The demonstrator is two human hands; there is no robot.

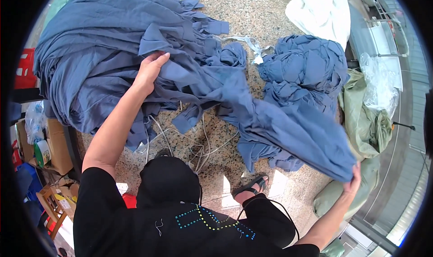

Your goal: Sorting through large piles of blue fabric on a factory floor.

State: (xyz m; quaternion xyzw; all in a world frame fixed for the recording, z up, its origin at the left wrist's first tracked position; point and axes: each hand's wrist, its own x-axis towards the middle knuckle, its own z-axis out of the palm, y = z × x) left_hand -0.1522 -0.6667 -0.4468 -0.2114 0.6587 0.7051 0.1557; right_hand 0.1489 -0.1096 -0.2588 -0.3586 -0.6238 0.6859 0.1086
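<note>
Left hand (152, 72) gripping blue fabric (178, 72), right hand (353, 180) clutching blue garment (297, 126) by one end, black shirt (135, 234) with dotted design (201, 216)

I watch remotely through the left head-worn fisheye, looking steeply down over the wearer's black shirt (112, 221) to the speckled floor (300, 191), close enough to frame the left hand (153, 69) and right hand (354, 180); straight edges bow toward its rim.

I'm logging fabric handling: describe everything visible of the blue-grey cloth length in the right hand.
The blue-grey, soft-looking cloth length is bunched, creased and slightly blurred, slanting down rightward above the speckled stone-like floor. The bare right hand grips its lower-right end; its other end is lost among heaped blue-grey cloth.
</note>
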